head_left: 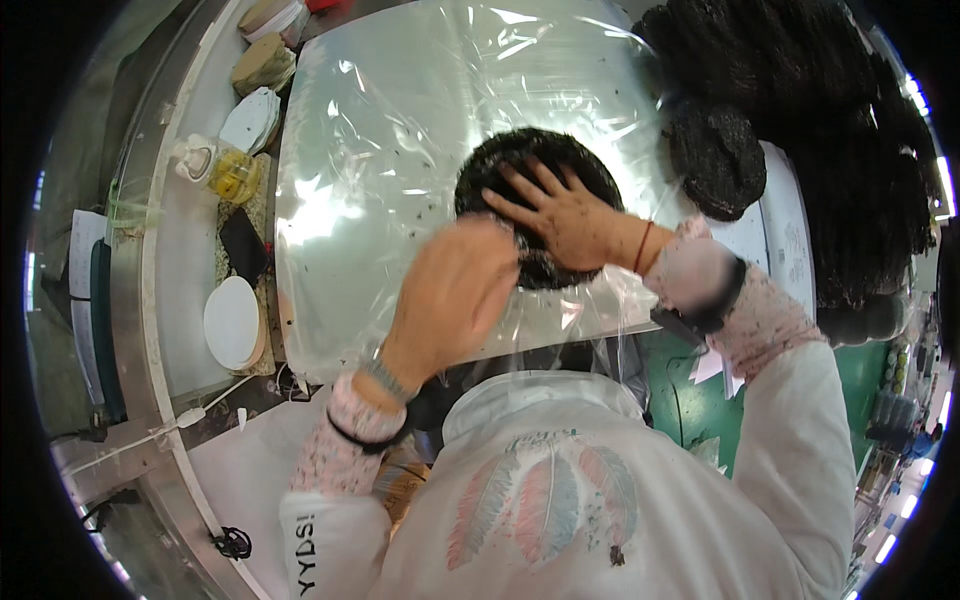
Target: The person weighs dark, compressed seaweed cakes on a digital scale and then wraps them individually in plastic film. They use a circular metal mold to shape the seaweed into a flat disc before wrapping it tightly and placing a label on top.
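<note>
A round black fibrous disc (478, 170), perhaps dried seaweed, lies on a stack of clear plastic film or bags (370, 130). My right hand (565, 222) rests flat on the disc, its fingers spread and pointing left. At the disc's near left edge is my left hand (452, 295), blurred, with its fingers curled together. Whether those fingers pinch the disc's rim or the film is hidden. Small dark crumbs are scattered over the film.
On the right, another black disc (718, 160) lies beside a large dark heap (850, 140) of the same stuff. Along the left edge stand a clear yellowish bottle (232, 174), a dark flat piece (243, 245) and piles of round labels or paper discs (232, 322).
</note>
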Demonstrator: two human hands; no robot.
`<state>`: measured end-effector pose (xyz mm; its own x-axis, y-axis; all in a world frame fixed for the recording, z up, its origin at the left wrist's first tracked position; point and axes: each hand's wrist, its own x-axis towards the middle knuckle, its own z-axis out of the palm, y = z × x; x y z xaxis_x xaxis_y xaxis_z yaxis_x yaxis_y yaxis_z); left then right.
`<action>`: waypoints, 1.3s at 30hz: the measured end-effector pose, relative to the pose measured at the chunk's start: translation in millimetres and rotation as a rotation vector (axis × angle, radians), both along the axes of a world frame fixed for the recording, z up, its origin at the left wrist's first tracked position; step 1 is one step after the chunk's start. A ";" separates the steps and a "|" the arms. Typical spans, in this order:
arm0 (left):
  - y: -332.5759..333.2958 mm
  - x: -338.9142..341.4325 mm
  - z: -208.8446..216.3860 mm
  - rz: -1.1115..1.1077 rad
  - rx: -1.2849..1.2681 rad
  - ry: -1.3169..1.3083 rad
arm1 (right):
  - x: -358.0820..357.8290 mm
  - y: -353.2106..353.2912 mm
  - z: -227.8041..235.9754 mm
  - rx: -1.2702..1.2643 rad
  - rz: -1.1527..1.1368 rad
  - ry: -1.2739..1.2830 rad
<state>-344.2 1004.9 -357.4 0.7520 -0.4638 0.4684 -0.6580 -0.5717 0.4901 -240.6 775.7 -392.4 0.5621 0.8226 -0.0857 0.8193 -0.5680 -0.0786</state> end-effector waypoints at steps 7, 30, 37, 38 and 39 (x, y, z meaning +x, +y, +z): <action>39.8 -71.3 -98.3 0.147 0.237 0.076 | 30.8 9.9 -2.1 -0.112 0.079 -0.035; 49.7 -162.7 1.3 0.607 -0.435 0.082 | 27.7 -3.8 6.1 -0.147 0.049 0.051; -3.9 -114.3 -76.9 0.139 0.068 0.228 | 4.5 -4.1 -2.4 -0.081 0.103 -0.034; -6.3 -98.5 -81.5 0.275 -0.155 0.338 | -10.1 -8.5 0.2 -0.038 0.123 -0.006; -14.2 -88.2 -81.1 0.289 -0.353 0.467 | -23.2 -12.2 2.0 0.004 0.142 0.022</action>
<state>-432.4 990.8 -438.5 0.9847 -0.0906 0.1491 -0.1740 -0.4457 0.8781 -263.8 763.6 -390.4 0.4379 0.8941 -0.0935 0.8894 -0.4460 -0.0997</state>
